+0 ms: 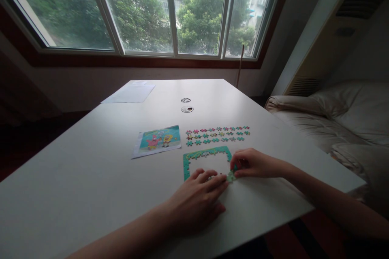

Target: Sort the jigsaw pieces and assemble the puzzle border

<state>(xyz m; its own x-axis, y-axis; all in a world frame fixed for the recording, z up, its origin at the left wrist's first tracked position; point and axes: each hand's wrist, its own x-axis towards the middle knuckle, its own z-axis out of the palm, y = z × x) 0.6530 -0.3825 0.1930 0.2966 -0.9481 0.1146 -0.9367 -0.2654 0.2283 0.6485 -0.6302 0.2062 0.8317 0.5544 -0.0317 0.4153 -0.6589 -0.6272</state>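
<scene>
A jigsaw puzzle border [186, 166] of joined teal edge pieces lies on the white table, its middle showing bare tabletop. My left hand [200, 196] rests flat across the border's near side, fingers stretched out and covering most of that side. At the near right corner, my right hand [247, 162] has its thumb and fingers closed about a pale green puzzle piece [230, 176]. The left fingertips touch or nearly touch that same piece. Loose puzzle pieces [215, 134] lie in three rows beyond the border. A printed cartoon picture [159, 141] is to the left of them.
Two small round objects [187, 109] sit farther back on the table [91, 170]. White paper sheets [130, 93] lie at the far left edge. A pale sofa [340, 117] stands to the right, near a tall air conditioner [316, 36]. Windows [146, 16] span the far wall.
</scene>
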